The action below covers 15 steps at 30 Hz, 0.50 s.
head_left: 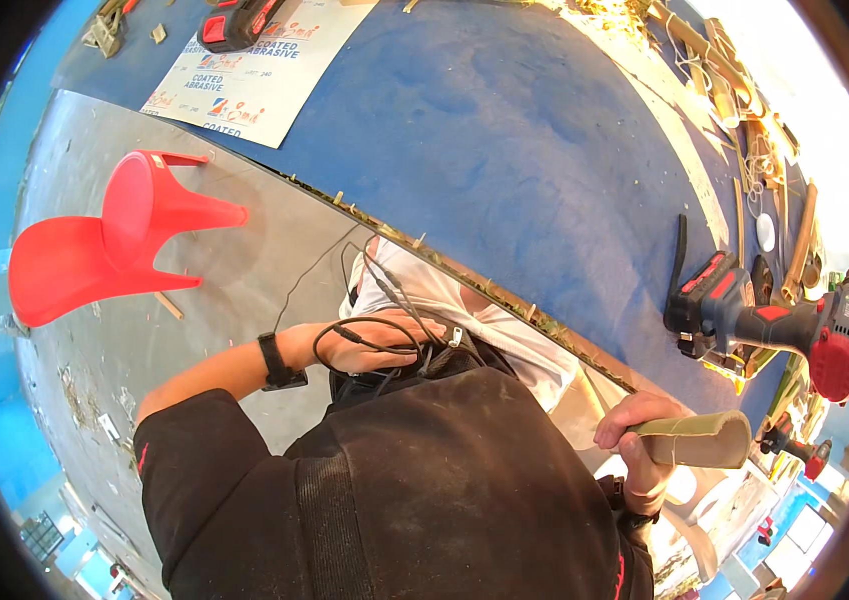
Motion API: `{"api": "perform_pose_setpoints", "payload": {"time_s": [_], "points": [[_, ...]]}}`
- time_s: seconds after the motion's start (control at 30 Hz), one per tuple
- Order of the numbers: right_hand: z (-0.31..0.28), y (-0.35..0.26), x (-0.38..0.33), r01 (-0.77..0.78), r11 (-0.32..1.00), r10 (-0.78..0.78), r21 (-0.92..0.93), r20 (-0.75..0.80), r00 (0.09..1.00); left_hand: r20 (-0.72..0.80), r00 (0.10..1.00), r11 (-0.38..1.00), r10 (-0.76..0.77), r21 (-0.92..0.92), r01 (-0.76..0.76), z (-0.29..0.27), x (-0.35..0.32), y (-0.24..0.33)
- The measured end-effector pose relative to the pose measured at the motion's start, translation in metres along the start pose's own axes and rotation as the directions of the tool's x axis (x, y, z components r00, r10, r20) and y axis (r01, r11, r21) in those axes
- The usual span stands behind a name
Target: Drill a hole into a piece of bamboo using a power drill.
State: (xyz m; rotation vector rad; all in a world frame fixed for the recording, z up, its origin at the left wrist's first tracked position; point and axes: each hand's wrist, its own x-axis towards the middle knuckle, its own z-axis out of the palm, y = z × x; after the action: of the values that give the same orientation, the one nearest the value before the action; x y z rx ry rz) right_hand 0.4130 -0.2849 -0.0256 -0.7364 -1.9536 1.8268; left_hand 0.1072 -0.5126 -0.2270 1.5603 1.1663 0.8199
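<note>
My right hand [641, 440] is closed round one end of a split bamboo piece [695, 440], pale green and curved like a trough, beside the table's near edge. At my waist, my left hand [377, 342] lies with its fingers stretched toward the zipper of a black pouch [460, 352]. Thin black cables [385, 350] loop over that hand and partly hide the fingertips. A black watch [278, 362] is on my left wrist.
A blue-topped table [475, 140] runs diagonally ahead. On it are a cordless drill [785, 325], bamboo pieces [715, 75], a sandpaper sheet [265, 90] and a battery pack [235, 25]. A red chair [115, 235] stands at the left on the grey floor.
</note>
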Motion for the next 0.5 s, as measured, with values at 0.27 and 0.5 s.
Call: {"api": "perform_pose_setpoints", "payload": {"time_s": [0.27, 0.5], "points": [[0.0048, -0.0012, -0.0040, -0.010, 1.000, 0.010, 0.002, -0.023, 1.000, -0.001, 1.000, 1.000, 0.007, 0.004, -0.007, 0.0011, -0.0016, -0.0003], [0.0046, -0.0018, -0.0054, 0.000, 1.000, 0.000, 0.008, -0.013, 1.000, -0.004, 1.000, 1.000, 0.016, 0.013, -0.016, -0.0010, -0.0023, -0.0004]]}}
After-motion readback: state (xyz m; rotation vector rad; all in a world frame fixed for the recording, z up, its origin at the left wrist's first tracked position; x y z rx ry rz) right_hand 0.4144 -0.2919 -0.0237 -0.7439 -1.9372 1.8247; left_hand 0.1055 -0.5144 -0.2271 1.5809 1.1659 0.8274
